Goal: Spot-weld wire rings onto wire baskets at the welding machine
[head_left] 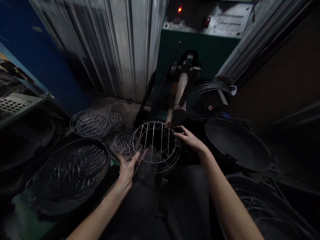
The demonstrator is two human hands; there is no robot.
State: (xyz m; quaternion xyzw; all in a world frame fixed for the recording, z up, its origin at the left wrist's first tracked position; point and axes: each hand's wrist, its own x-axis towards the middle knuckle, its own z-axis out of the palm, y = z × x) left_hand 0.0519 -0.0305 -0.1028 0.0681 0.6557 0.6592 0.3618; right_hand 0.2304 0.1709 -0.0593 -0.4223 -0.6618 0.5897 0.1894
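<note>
A round wire rack [153, 143] with parallel bars across its top ring and a second ring below is held in front of me. On its near left rim, my left hand [127, 166] is closed, the thumb on the wire. My right hand [187, 137] pinches the rack's right edge between thumb and fingers. Just beyond the rack stands a dark machine with a pale cylindrical arm [181, 88] pointing toward me. The rack sits close under the end of that arm; whether they touch I cannot tell.
To the left, a black basin [106, 146] holds several wire racks [92, 156]. More wire grids [90, 124] lie on the floor behind it. A shallow dark pan [235, 143] stands at right, with wire rings [260, 206] below it. Coiled wire [210, 88] hangs beside the machine. A red light [179, 9] glows on the panel.
</note>
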